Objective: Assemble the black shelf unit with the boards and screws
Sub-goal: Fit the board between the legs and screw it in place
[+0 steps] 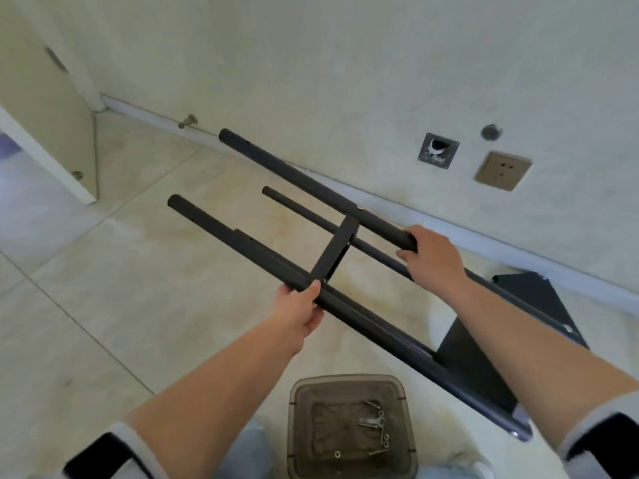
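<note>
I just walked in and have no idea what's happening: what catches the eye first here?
Two hands holding a black frame of long tubes at centre: the left hand grips the near tube, the right hand the far one. Below, a stool carries loose screws.

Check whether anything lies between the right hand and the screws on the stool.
Yes. The black frame's near tube and lower board cross between the right hand, which grips the far tube, and the screws on the stool.

Bare beige floor tiles [103,288] lie open left of the left hand's fingers [304,292]. Beyond the right hand's fingers [409,233], the white wall [345,81] blocks passage; a brown translucent plastic stool [349,426] holding silver screws [375,423] sits below both.
</note>
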